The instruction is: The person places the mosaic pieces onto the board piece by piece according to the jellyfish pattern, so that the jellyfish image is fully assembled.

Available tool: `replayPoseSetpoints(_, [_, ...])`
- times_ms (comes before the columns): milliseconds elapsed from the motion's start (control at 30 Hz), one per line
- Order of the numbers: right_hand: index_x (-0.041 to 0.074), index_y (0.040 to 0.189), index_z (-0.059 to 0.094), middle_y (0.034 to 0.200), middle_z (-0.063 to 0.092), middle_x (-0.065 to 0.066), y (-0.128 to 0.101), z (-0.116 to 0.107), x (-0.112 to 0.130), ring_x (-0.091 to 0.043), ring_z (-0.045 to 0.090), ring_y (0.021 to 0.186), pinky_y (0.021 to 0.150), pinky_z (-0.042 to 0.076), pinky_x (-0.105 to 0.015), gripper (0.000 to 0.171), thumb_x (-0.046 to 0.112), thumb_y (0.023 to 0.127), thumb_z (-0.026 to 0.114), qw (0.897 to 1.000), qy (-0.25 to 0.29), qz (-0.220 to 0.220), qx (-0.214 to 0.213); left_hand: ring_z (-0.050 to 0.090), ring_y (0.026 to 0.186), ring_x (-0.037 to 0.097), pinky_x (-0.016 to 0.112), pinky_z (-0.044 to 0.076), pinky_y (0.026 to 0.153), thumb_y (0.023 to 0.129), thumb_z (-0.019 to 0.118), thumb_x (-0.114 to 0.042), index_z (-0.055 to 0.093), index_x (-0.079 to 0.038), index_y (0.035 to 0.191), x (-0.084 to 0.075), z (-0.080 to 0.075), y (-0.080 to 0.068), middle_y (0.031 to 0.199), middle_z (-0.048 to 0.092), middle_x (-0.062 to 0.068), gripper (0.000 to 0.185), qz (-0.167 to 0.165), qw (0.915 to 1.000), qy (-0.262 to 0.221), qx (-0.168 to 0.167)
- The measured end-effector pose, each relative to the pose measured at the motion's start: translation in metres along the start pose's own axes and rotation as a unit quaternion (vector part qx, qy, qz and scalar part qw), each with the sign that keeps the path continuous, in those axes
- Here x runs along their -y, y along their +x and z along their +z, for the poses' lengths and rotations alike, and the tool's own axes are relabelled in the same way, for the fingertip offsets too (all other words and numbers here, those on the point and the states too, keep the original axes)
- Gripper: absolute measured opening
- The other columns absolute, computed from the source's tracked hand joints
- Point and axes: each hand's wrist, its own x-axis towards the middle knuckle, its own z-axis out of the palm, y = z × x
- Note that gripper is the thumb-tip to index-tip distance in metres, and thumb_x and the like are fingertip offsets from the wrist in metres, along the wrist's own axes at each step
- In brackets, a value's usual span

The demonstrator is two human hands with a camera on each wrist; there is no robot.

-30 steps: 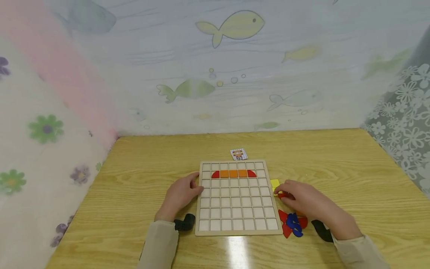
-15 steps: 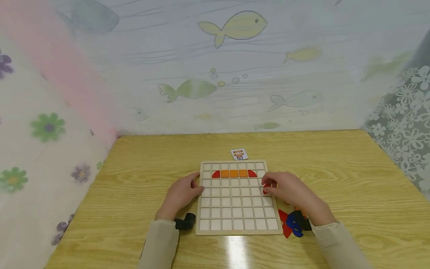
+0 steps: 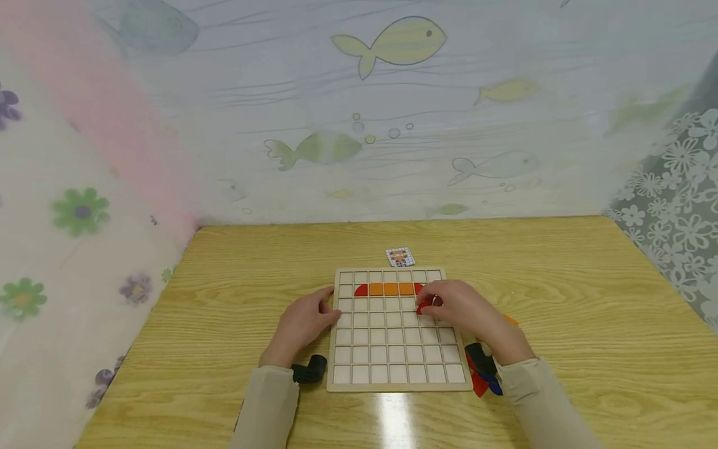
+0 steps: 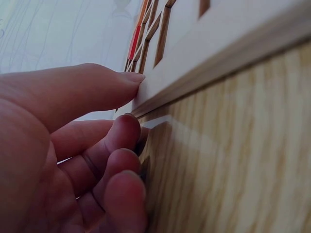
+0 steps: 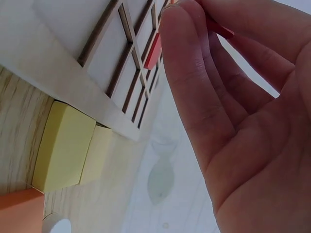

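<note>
A small red piece (image 3: 423, 307) is pinched between the thumb and fingertips of the right hand (image 3: 461, 305) and is held over the right part of a gridded board (image 3: 401, 387), just on the near side of the filled row. Much of it is covered by the fingers; whether the grid is touched by it cannot be told. From the left hand (image 3: 301, 321) the piece is separated by most of the board's width. That hand is relaxed, its thumb rested on the board's left rim and its fingers loosely bent alongside.

In the second row from the far edge, three orange squares (image 3: 391, 289) are flanked by rounded red pieces (image 3: 361, 290), the right one partly hidden by the right hand. Beyond the board, a printed card (image 3: 399, 256) is laid on the tabletop (image 3: 247, 268). At the board's right, yellow blocks (image 5: 65, 148), an orange block (image 5: 22, 211) and blue pieces (image 3: 495, 385) are seen.
</note>
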Motion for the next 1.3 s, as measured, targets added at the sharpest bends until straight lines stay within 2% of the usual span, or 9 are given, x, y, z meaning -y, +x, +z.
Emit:
replayPoseSetpoints(233, [0.021, 0.088, 0.065, 0.081, 0.056, 0.012, 0.002, 0.004, 0.001, -0.008, 0.049, 0.072, 0.067, 0.041, -0.028, 0.007, 0.018, 0.082, 0.063, 1.0, -0.021, 0.008, 0.0, 0.044, 0.06, 0.011, 0.027, 0.034, 0.055, 0.082, 0.061, -0.032, 0.046, -0.015, 0.131, -0.002, -0.002, -0.002, 0.071, 0.051, -0.007, 0.054, -0.003, 1.0, 0.0, -0.002])
replayPoseSetpoints(433, [0.018, 0.089, 0.067, 0.082, 0.052, 0.009, 0.003, 0.005, 0.001, -0.012, 0.045, 0.07, 0.066, 0.039, -0.029, 0.012, 0.012, 0.082, 0.059, 0.999, -0.046, -0.002, 0.006, 0.044, 0.06, 0.011, 0.027, 0.034, 0.055, 0.082, 0.061, -0.032, 0.046, -0.015, 0.131, -0.001, -0.001, -0.002, 0.072, 0.051, -0.007, 0.054, -0.006, 1.0, 0.0, -0.005])
replayPoseSetpoints(667, [0.018, 0.089, 0.062, 0.088, 0.054, 0.007, 0.005, 0.007, -0.001, -0.012, 0.047, 0.075, 0.069, 0.04, -0.03, 0.008, 0.014, 0.082, 0.061, 0.999, -0.03, 0.008, 0.023, 0.044, 0.06, 0.011, 0.027, 0.034, 0.054, 0.082, 0.061, -0.033, 0.046, -0.016, 0.131, 0.0, -0.001, -0.001, 0.071, 0.051, -0.007, 0.055, -0.012, 0.9999, -0.004, -0.005])
replayPoseSetpoints(1000, [0.021, 0.087, 0.059, 0.079, 0.054, 0.011, 0.002, 0.008, -0.005, -0.011, 0.046, 0.069, 0.065, 0.038, -0.029, 0.005, 0.017, 0.083, 0.06, 0.999, -0.023, 0.009, 0.029, 0.044, 0.06, 0.01, 0.027, 0.034, 0.055, 0.082, 0.061, -0.033, 0.046, -0.016, 0.13, -0.001, 0.001, 0.001, 0.071, 0.051, -0.007, 0.053, -0.006, 1.0, -0.002, -0.007])
replayPoseSetpoints(1300, [0.02, 0.09, 0.066, 0.088, 0.054, 0.008, 0.005, 0.011, 0.0, -0.014, 0.05, 0.08, 0.074, 0.041, -0.033, 0.011, 0.015, 0.085, 0.058, 0.998, -0.05, -0.035, 0.001, 0.044, 0.06, 0.011, 0.027, 0.034, 0.055, 0.082, 0.062, -0.032, 0.047, -0.015, 0.13, 0.0, 0.001, 0.001, 0.071, 0.051, -0.007, 0.054, -0.003, 1.0, -0.003, -0.008])
